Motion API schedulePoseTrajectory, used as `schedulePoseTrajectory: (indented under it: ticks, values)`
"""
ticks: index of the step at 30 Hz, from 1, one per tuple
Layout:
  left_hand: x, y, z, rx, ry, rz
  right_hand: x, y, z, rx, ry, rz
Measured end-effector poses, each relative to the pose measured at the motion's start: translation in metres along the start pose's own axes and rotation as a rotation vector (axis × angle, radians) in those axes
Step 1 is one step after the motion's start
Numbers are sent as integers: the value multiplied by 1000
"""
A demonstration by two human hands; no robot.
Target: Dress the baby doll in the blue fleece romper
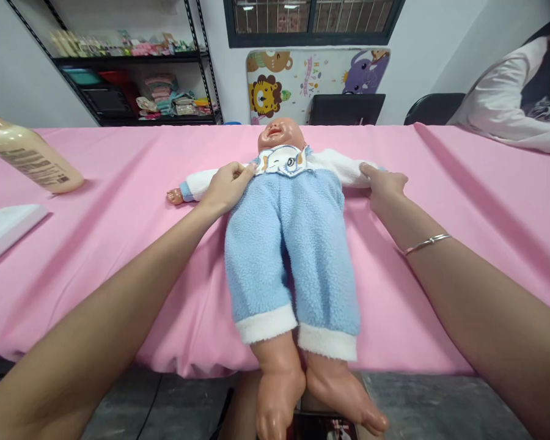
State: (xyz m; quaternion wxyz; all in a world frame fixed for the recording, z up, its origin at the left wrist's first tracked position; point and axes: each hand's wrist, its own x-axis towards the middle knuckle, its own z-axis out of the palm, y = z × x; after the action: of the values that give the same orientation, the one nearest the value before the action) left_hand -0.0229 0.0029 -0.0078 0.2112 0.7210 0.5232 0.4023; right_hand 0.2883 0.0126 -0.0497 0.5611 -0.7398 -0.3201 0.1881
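We see the doll (259,244) lying on its back on the pink worktop (394,333), head at the far side, feet past the near edge, arms out sideways. Our left hand (231,186) pinches the outfit (323,263) at the side of the chest, thumb near fingers. Our right hand (385,183) grips the opposite sleeve (346,168) near its end. Bottle (39,160) and white box (9,229) off left, well apart. Another person (499,98) far right.

Pale yellow bottle (34,156), black shelving (132,59), window (310,21), cartoon-animal panel (297,79), black chair (431,109)
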Motion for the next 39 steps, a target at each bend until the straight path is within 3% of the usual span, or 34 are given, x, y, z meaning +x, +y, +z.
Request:
schedulePoseTrajectory:
  ticks: [3,7,9,11,12,14,18,21,22,24,26,27,29,31,33,34,36,38,39]
  values:
    - [-3,2,-4,-97,-101,46,-9,-8,-5,-77,82,190]
    - [-5,3,-5,-258,-156,31,-21,-15,-7,-243,102,156]
    - [-5,4,-2,-332,-111,11,-28,-17,-6,-267,171,16]
    - [-4,5,1,-411,-31,6,-38,-20,-2,-171,192,-272]
    - [-3,5,3,-445,3,9,-43,-23,0,-78,135,-406]
    - [-2,4,6,-474,38,23,-54,-30,3,91,-142,-536]
    - [2,-6,2,-330,-2,72,-61,-42,-4,126,-785,-433]
    - [5,-17,-7,-180,-191,104,-51,-43,-18,96,-1099,-290]
    - [6,-20,-9,-161,-259,108,-46,-41,-21,119,-1096,-251]
    - [7,-26,-14,-185,-331,98,-38,-34,-21,169,-909,-250]
    - [7,-30,-14,-289,-329,68,-33,-27,-15,108,-730,-320]
    - [7,-32,-13,-345,-312,52,-32,-24,-10,25,-711,-359]
    - [8,-34,-8,-450,-236,20,-35,-25,-3,-107,-672,-434]
    - [9,-34,0,-519,-97,1,-47,-37,-3,-109,-488,-529]
    - [10,-33,10,-543,28,-10,-72,-58,-13,-27,-282,-683]
    - [10,-33,13,-540,49,-16,-90,-70,-22,17,-294,-773]
    - [11,-33,19,-514,41,-36,-132,-91,-40,39,-594,-959]
    - [11,-34,21,-495,25,-55,-175,-102,-55,-101,-1047,-1179]
    - [11,-34,21,-494,21,-58,-193,-103,-59,-198,-1184,-1274]
